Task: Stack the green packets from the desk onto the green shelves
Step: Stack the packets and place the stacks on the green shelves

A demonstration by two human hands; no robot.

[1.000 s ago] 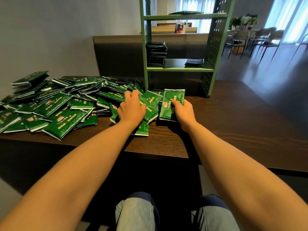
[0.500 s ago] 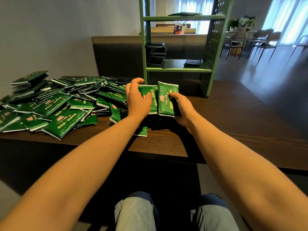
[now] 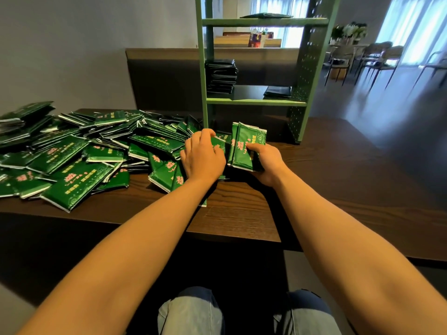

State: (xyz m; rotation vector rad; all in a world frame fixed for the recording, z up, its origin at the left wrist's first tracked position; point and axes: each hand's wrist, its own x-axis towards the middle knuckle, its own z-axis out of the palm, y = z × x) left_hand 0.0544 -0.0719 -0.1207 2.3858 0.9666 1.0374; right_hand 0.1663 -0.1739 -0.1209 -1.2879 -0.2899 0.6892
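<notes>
At the near edge of the desk (image 3: 242, 213), just in front of the green shelves (image 3: 254, 101), the gathering step is in hand. The right hand (image 3: 266, 163) holds a bundle of packets (image 3: 246, 146) upright on edge, at least 2 of them, thumb pressed on the front face and fingers wrapped behind. The left hand (image 3: 203, 158) sits just beside it, fingers curled over the far edge of a single packet (image 3: 217, 141) at the edge of the pile (image 3: 72, 160), which sprawls across the left of the desk. On the middle shelf stand 1 tall dark stack (image 3: 221, 76) and 1 low stack (image 3: 278, 91), and a flat packet (image 3: 266, 15) lies on the top shelf. Most of the task looks undone. The next move likely calls for lifting that single packet against the bundle, squaring the edges, then raising the lot to a shelf without letting the slippery wrappers fan out. Each packet carries a pink emblem and yellow characters, too small to read; no brand can be made out.
</notes>
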